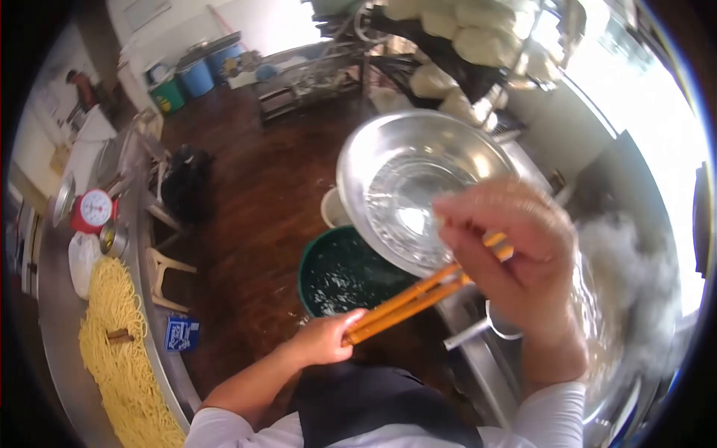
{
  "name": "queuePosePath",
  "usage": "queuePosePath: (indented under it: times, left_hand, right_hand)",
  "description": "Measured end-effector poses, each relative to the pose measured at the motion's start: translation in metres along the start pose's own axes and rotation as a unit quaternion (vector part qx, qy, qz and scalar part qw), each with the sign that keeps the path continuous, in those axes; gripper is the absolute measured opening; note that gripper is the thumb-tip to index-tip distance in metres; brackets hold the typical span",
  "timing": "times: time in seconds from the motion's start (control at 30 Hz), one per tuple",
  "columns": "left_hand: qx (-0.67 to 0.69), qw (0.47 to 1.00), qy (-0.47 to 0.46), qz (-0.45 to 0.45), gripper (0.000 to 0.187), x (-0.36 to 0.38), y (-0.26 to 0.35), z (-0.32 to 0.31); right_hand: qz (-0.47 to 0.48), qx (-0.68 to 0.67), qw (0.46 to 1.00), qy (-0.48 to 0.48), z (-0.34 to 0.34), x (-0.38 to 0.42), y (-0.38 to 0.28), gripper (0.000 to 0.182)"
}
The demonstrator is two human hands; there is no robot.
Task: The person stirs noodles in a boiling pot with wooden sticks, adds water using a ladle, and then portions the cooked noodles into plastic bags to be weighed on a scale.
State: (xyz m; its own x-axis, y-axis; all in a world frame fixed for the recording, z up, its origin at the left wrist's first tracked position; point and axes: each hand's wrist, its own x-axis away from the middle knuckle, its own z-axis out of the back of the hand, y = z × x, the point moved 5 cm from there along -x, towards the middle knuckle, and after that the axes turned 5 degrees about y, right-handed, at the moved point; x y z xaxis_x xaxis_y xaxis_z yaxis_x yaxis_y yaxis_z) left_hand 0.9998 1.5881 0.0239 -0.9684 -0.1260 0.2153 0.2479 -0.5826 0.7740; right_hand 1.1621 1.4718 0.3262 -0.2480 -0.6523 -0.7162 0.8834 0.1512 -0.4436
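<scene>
- My right hand [515, 246] is closed round the upper end of a pair of long orange chopsticks [418, 295]; my left hand [325, 337] pinches their lower tips, fingers narrow around them
- The chopsticks hang slantwise in the air between the two hands, over the gap between the green tub [328, 272] on the floor and the steel edge of the cooking station; they touch no food
- Beyond them a big steel basin [373, 160] sits tilted, bare inside apart from a wet sheen; I see no noodles in it
- To the right, steam [631, 280] rises off a boiling vat, so I judge the water is hot and ready
- The yellow noodles [119, 351] lie heaped on the desk [56, 313] at far left, well apart from both hands, beside a red scale [93, 209]
- My judgement: the noodles are laid out and the water is hot, tool in hand; the cooking of that heap is not yet begun, as nothing has reached basin or vat that I can see
</scene>
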Motion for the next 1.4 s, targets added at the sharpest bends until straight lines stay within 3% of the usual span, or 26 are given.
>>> queuePosePath:
  times: [0.07,0.2,0.23,0.27,0.37,0.43,0.5,0.57,0.63,0.7,0.73,0.87,0.93,0.97,1.07,1.17,1.23,1.3,1.33,1.4]
  left_hand:
    - [0.008,0.998,0.022,-0.05,0.073,0.006,-0.017,0.005]
    - [0.007,0.999,0.009,-0.049,0.077,0.022,-0.04,0.025]
    - [0.011,0.997,0.036,-0.067,0.078,0.026,-0.05,0.024]
    - [0.009,1.0,0.009,-0.027,0.075,0.028,-0.052,0.031]
    - [0.0,1.0,-0.018,0.013,0.073,0.036,-0.059,0.042]
    - [0.01,1.0,0.018,-0.01,0.073,0.042,-0.068,0.042]
    - [0.008,0.999,0.03,-0.029,0.073,0.039,-0.08,0.04]
    - [0.053,0.998,0.019,-0.004,0.072,0.036,-0.087,0.03]
    - [0.063,0.998,0.011,-0.012,0.076,0.025,-0.092,0.023]
    - [0.05,0.995,0.053,-0.066,0.074,0.009,-0.097,0.015]
    - [0.089,0.995,0.014,-0.052,0.073,0.002,-0.083,0.027]
    - [0.1,0.99,-0.014,-0.101,0.067,-0.05,-0.033,0.018]
    - [0.115,0.986,-0.035,-0.112,0.063,-0.078,-0.004,0.001]
    - [0.118,0.984,-0.051,-0.125,0.064,-0.088,0.021,-0.005]
    - [0.091,0.979,-0.088,-0.161,0.065,-0.109,0.05,-0.041]
    - [0.153,0.963,-0.132,-0.179,0.066,-0.125,0.075,-0.09]
    - [0.132,0.962,-0.102,-0.217,0.068,-0.121,0.076,-0.088]
    - [0.147,0.964,-0.098,-0.197,0.07,-0.128,0.086,-0.103]
    - [0.137,0.966,-0.076,-0.206,0.07,-0.132,0.083,-0.112]
    - [0.112,0.972,-0.053,-0.199,0.071,-0.137,0.095,-0.119]
  right_hand:
    - [0.117,-0.006,0.992,0.038,-0.033,-0.054,-0.009,0.028]
    - [0.123,-0.126,0.947,0.27,-0.055,-0.122,0.008,0.027]
    - [0.158,-0.018,0.934,0.321,-0.066,-0.137,0.005,0.025]
    - [0.166,-0.005,0.922,0.35,-0.085,-0.154,0.006,0.024]
    - [0.156,-0.049,0.95,0.265,-0.236,-0.216,0.008,0.024]
    - [0.155,-0.02,0.987,0.029,-0.377,-0.223,0.005,0.024]
    - [0.193,-0.039,0.979,-0.043,-0.408,-0.174,-0.009,0.052]
    - [0.107,-0.089,0.983,-0.119,-0.375,-0.138,-0.008,0.061]
    - [0.05,-0.068,0.991,-0.101,-0.33,-0.108,0.024,0.068]
    - [-0.113,-0.052,0.989,-0.08,-0.271,-0.067,0.078,0.063]
    - [-0.201,-0.018,0.978,-0.06,-0.231,-0.04,0.1,0.058]
    - [-0.358,0.103,0.919,0.13,-0.062,0.1,0.124,0.048]
    - [-0.492,0.161,0.833,0.197,-0.004,0.185,0.111,0.046]
    - [-0.449,0.176,0.838,0.256,0.017,0.235,0.111,0.044]
    - [-0.528,0.19,0.764,0.319,0.048,0.333,0.056,0.035]
    - [-0.687,0.122,0.646,0.311,0.053,0.432,0.049,0.023]
    - [-0.814,-0.042,0.54,0.209,-0.011,0.47,0.059,0.052]
    - [-0.821,-0.106,0.527,0.193,-0.057,0.473,0.083,0.095]
    - [-0.786,-0.212,0.525,0.248,-0.088,0.493,0.115,0.098]
    - [-0.712,-0.401,0.451,0.36,-0.108,0.483,0.145,0.07]
